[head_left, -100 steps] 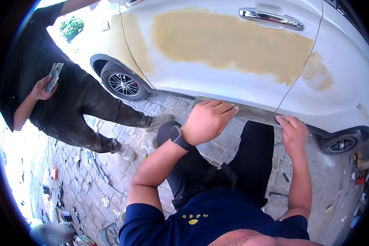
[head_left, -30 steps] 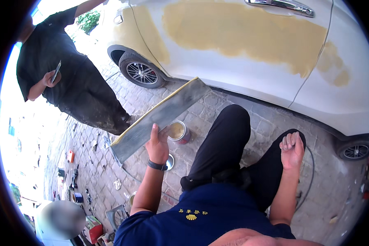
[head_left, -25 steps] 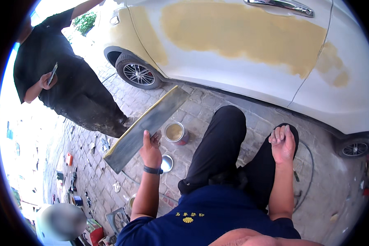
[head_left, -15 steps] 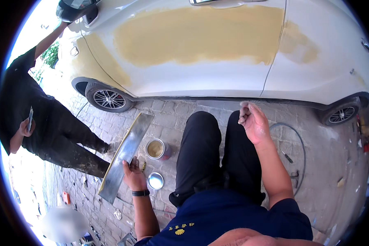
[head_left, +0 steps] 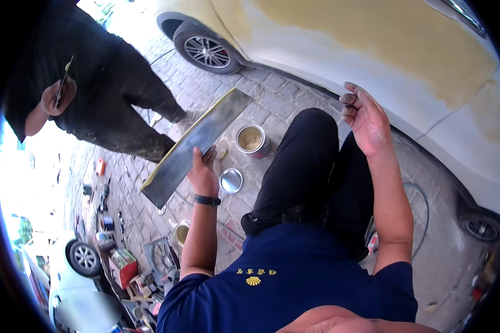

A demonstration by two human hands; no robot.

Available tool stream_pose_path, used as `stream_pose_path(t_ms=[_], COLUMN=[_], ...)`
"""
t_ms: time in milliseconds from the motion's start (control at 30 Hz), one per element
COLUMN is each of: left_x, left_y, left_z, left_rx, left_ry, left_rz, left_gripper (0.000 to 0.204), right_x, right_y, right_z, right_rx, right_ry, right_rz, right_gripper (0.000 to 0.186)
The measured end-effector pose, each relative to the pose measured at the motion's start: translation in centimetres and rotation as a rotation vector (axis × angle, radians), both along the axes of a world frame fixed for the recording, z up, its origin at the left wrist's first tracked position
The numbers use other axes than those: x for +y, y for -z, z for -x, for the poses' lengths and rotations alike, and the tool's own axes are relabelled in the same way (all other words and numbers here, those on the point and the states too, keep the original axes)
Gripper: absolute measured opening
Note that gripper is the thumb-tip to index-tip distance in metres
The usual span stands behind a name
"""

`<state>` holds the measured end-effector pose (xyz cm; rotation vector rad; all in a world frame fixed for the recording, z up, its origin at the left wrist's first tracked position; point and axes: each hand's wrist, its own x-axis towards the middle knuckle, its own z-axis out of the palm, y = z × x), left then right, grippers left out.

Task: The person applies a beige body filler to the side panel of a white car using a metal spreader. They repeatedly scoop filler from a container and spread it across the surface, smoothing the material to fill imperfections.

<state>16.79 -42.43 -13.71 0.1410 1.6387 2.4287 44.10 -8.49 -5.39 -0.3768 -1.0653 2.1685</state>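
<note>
A long, flat metal putty spreader point(head_left: 191, 152) slants across the left of the view, yellow putty lining its far long edge. My left hand point(head_left: 204, 173) grips it at its near edge, around the middle. My right hand point(head_left: 368, 123) is raised beside the car's lower edge, empty, fingers loosely bent and apart, with pale dust on the palm. Broad patches of yellow putty point(head_left: 383, 39) cover the side of the white car point(head_left: 328, 61). On the paving between my left hand and my knee stands an open can point(head_left: 251, 140) of putty, near a round silver lid or tin point(head_left: 231, 181).
A person in dark clothes point(head_left: 116, 83) stands at the far left, a thin blade in one hand. Tools, a red box point(head_left: 123, 268) and a fan-like part point(head_left: 162, 256) lie at lower left, near another car point(head_left: 66, 277). A hose point(head_left: 425, 216) curves behind my right arm.
The view has swung left, so the car sits further up and right. Both hands keep much the same pose, the spreader still in my left hand.
</note>
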Motion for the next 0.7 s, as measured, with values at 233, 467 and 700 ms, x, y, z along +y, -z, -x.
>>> stream_pose_path(t_ms=[233, 467, 700], left_x=[-5.6, -8.9, -9.2], left_y=[-0.1, 0.6, 2.3], left_z=[-2.2, -4.0, -3.1], left_rx=[0.073, 0.051, 0.198], left_ry=[-0.088, -0.081, -0.116], left_rz=[0.087, 0.143, 0.263], left_gripper=[0.036, 0.042, 0.042], right_x=[-6.2, -12.7, -17.0], right_y=[-3.8, -12.3, -10.0], right_z=[14.6, 20.5, 15.5], right_rx=[-0.055, 0.233, 0.285], right_ry=[-0.492, -0.803, -0.909], right_rz=[-0.097, -0.236, -0.110], right_gripper=[0.044, 0.073, 0.109])
